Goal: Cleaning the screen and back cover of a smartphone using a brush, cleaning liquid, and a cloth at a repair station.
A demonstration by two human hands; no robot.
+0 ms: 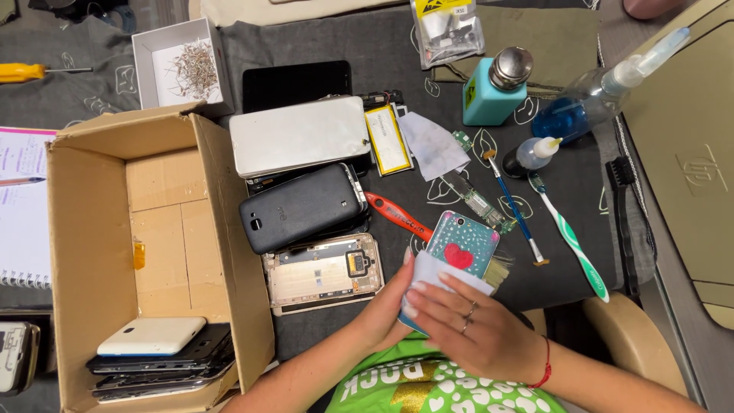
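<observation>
My left hand holds a phone in a teal case with a red heart from below, gripping its near edge. My right hand presses a white wipe flat against the near end of that phone. Both hands meet at the front middle of the dark mat. An opened phone body with bare insides lies just left of my left hand.
A cardboard box with stacked phones stands at left. On the mat lie a black phone, a white phone, a red tool, a toothbrush, a thin brush and bottles.
</observation>
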